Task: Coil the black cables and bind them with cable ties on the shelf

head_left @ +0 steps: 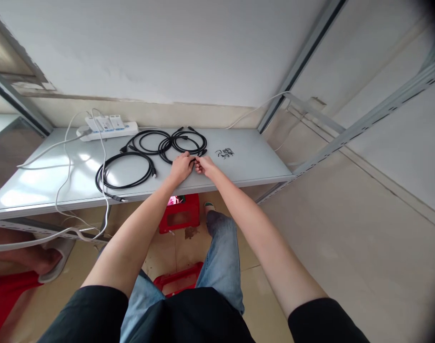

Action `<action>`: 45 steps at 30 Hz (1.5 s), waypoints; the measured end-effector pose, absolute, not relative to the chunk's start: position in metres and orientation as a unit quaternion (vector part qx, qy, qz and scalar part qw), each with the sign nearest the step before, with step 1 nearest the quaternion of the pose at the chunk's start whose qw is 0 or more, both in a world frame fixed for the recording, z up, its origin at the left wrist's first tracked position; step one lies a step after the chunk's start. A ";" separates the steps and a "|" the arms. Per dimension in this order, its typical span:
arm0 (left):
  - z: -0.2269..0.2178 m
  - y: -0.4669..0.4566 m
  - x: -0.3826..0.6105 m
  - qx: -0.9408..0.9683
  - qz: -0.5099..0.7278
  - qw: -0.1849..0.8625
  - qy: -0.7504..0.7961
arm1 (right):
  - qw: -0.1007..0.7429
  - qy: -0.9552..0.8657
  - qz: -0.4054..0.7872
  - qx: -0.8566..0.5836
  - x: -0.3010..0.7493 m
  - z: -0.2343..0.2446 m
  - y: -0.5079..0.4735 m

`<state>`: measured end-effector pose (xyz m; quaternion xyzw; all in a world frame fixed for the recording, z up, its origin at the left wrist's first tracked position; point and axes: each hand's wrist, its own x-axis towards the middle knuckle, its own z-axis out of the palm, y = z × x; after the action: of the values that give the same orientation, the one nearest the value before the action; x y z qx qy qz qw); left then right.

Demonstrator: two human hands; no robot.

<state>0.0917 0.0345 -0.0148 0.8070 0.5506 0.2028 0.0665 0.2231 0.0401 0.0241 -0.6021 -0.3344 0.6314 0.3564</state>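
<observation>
Several coiled black cables lie on a grey metal shelf (246, 171). At the near edge of one black cable (160, 148), my left hand (182, 166) is closed on the coil, its fingers partly hidden. My right hand (205, 166) touches the left one from the right, thumb and fingers pinched together; what is between them is too small to make out. Another coiled cable (151, 167) lies to the left, with its plug ends showing. Further back are two more coils, overlapping. A small pile of short black ties (225, 153) lies to the right of my hands.
A white power strip (112, 131) with plugged-in adapters stands at the back left. White cords (103, 166) hang over the shelf's front edge. Metal uprights (296, 66) frame the shelf. Below is a red plastic stool (181, 214); another person's foot (55, 259) shows at lower left.
</observation>
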 end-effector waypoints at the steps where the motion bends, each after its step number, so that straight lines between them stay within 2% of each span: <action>1: -0.015 0.035 0.092 0.808 0.203 0.067 0.550 | 0.361 -0.344 0.613 -0.612 0.221 0.024 0.039; 5: -0.016 0.038 0.090 0.812 0.206 0.078 0.540 | 0.352 -0.422 0.517 -0.657 0.220 0.019 0.038; 10: -0.018 0.041 0.090 0.813 0.215 0.091 0.533 | 0.320 -0.611 0.309 -0.655 0.234 0.012 0.036; 12: -0.018 0.042 0.090 0.812 0.216 0.092 0.535 | 0.320 -0.632 0.283 -0.646 0.238 0.010 0.034; 18: -0.022 0.045 0.089 0.813 0.220 0.091 0.532 | 0.370 -0.602 0.319 -0.632 0.237 0.004 0.034; 23: -0.027 0.049 0.087 0.819 0.224 0.088 0.522 | 0.437 -0.426 0.474 -0.635 0.226 0.012 0.043; 27: -0.027 0.049 0.087 0.815 0.227 0.091 0.525 | 0.438 -0.322 0.571 -0.615 0.225 0.024 0.047; 30: -0.026 0.049 0.088 0.814 0.228 0.096 0.525 | 0.410 -0.385 0.570 -0.599 0.231 0.026 0.045; 33: -0.026 0.050 0.088 0.815 0.230 0.098 0.523 | 0.364 -0.512 0.517 -0.581 0.241 0.022 0.045; 39: -0.028 0.051 0.089 0.813 0.237 0.091 0.524 | 0.265 -0.733 0.339 -0.527 0.257 0.018 0.056; 45: -0.027 0.051 0.089 0.812 0.237 0.097 0.524 | 0.148 -0.847 0.130 -0.493 0.260 0.028 0.053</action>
<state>0.0887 0.0510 -0.0274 0.8120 0.5243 0.2373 0.0974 0.2603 0.0531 0.0277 -0.4934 -0.8472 0.1297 0.1484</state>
